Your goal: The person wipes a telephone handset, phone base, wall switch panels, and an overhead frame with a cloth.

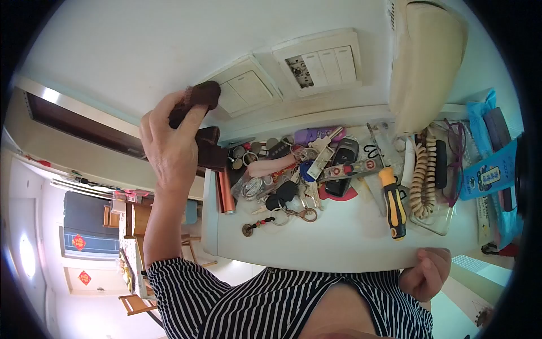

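By the wall switch [246, 90]: left hand [169, 138], grip pinching brown cloth [206, 94]; dragged low, could dislodge orange tube [226, 195]. Right hand [427, 275]: grip indeterminate.

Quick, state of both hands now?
Left hand: closed on brown cloth, beside the wall switch.
Right hand: fingers curled closed at the white surface's edge; nothing visible in it.

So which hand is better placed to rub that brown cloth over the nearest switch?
Probably the left hand: it grips the cloth right by the switch. The right hand is farther off, curled at the shelf's near edge.
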Action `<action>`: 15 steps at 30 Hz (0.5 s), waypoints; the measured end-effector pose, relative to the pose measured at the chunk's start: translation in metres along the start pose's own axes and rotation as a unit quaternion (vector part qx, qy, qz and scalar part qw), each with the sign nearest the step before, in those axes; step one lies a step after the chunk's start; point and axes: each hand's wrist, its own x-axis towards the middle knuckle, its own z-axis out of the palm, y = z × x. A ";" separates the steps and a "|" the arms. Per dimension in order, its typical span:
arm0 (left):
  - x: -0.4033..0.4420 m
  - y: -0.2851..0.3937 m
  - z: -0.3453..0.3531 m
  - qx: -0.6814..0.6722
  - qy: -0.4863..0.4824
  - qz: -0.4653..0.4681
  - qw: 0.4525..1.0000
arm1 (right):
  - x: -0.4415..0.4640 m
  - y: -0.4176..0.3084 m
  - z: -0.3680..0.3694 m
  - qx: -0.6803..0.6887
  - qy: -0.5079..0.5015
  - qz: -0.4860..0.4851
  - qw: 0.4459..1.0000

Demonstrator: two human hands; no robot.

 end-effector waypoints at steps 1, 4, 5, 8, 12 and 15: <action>-0.001 -0.002 -0.001 0.001 -0.002 0.001 1.000 | 0.000 0.000 0.000 -0.002 0.002 -0.002 1.000; 0.003 -0.002 -0.002 -0.014 -0.002 0.005 1.000 | 0.001 -0.005 -0.006 -0.026 -0.035 0.031 0.999; 0.008 0.002 -0.001 -0.027 0.001 0.013 1.000 | 0.000 -0.005 -0.006 -0.027 -0.035 0.033 0.998; 0.027 0.017 0.002 -0.052 0.008 0.039 0.998 | 0.000 -0.005 -0.005 -0.027 -0.033 0.032 0.999; 0.043 0.030 0.004 -0.072 0.011 0.068 0.995 | -0.001 -0.003 0.002 -0.027 0.003 0.009 1.000; 0.039 0.026 0.006 -0.066 0.019 0.065 0.996 | 0.000 -0.002 0.003 -0.031 0.016 0.002 0.999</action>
